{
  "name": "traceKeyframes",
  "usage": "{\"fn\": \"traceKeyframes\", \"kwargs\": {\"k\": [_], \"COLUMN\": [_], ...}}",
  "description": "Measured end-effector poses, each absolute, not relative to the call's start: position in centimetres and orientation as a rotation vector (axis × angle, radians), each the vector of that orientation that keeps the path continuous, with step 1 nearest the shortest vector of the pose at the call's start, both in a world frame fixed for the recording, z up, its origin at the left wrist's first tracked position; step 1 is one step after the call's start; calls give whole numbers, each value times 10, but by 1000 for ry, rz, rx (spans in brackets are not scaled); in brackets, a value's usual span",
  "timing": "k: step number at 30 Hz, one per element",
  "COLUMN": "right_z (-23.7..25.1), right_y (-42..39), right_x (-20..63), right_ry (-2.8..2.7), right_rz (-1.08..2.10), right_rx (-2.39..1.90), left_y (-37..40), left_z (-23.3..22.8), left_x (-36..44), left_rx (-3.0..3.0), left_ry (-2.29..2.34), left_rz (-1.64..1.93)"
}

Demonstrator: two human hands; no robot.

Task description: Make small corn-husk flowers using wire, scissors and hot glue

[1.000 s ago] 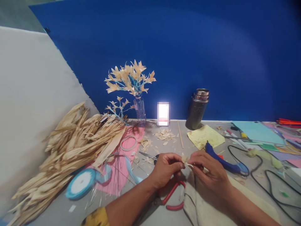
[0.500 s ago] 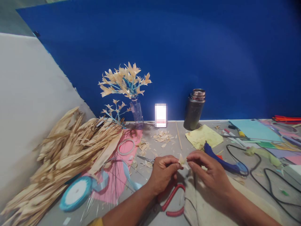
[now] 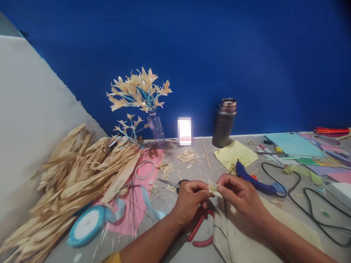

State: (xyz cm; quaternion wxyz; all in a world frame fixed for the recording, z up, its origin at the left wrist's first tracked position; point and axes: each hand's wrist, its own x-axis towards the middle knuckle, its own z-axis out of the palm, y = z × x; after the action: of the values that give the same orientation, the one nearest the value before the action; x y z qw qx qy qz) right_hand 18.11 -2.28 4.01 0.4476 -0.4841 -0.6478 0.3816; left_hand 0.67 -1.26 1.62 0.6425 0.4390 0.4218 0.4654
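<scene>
Still, both hands' fingers (image 3: 205, 187) pinch the small husk flower (image 3: 212, 187), little changed from before.

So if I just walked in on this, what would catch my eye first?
Probably the deep blue wall filling the background, with a bunch of pale husk flowers in a small bottle standing against it. Next, the big heap of dried husks on the table's left. In the foreground, the left hand and right hand pinch a tiny pale flower between their fingertips.

Dry papery husks (image 3: 79, 171), glossy ribbon spool (image 3: 87, 224), dull metal flask (image 3: 224, 122)
</scene>
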Motion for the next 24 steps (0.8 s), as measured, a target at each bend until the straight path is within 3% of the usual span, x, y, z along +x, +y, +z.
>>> {"fn": "traceKeyframes", "kwargs": {"k": [11, 17, 24], "right_z": [37, 39, 42], "right_y": [-17, -14, -16], "right_x": [183, 185, 184], "right_ry": [-1487, -1673, -1789], "right_rz": [963, 778, 812], "right_rx": [-1188, -1175, -1177], "left_y": [-7, -2, 0], "left_z": [8, 13, 15], "left_x": [6, 1, -3], "left_rx": [955, 937, 965], "left_ry": [970, 984, 1054], "left_rz": [1086, 1190, 1211]}}
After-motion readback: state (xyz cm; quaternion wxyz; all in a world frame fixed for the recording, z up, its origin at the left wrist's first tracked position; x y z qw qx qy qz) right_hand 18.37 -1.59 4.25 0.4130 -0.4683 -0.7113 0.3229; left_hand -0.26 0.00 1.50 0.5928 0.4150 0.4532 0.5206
